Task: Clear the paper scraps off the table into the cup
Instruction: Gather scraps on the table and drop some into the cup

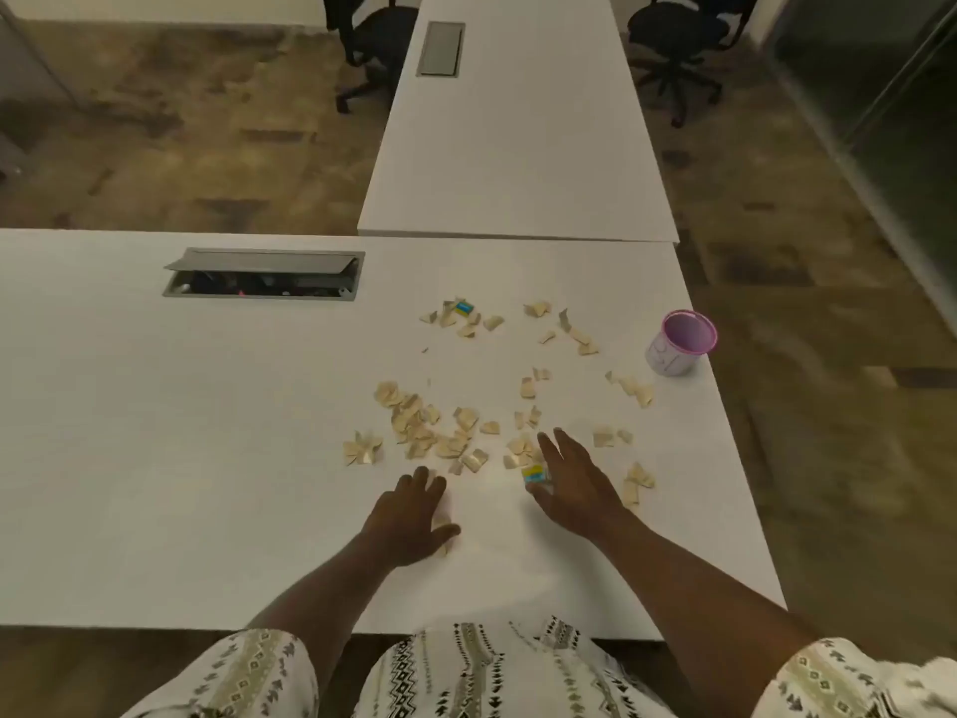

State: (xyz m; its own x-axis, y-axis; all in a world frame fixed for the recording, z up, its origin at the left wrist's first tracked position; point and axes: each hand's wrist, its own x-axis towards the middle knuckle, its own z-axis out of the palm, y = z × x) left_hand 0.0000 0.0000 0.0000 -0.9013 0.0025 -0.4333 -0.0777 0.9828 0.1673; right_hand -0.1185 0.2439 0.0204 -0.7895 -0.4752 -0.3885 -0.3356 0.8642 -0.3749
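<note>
Several tan paper scraps (pixel 414 424) lie scattered over the middle and right of the white table (pixel 155 458). A white cup with a pink rim (pixel 678 344) stands upright near the table's right edge, apart from the scraps. My left hand (pixel 409 520) rests flat on the table with its fingers over a few scraps at the near edge of the pile. My right hand (pixel 569 484) lies with straight fingers among the scraps, and a blue and yellow scrap (pixel 534 474) sits against its thumb side. Another blue and yellow scrap (pixel 464 306) lies at the far edge.
A grey cable hatch (pixel 264 274) stands open in the table at the far left. A second white table (pixel 518 121) butts against the far edge. Two black office chairs (pixel 673 49) stand beyond it. The table's right edge runs close to the cup.
</note>
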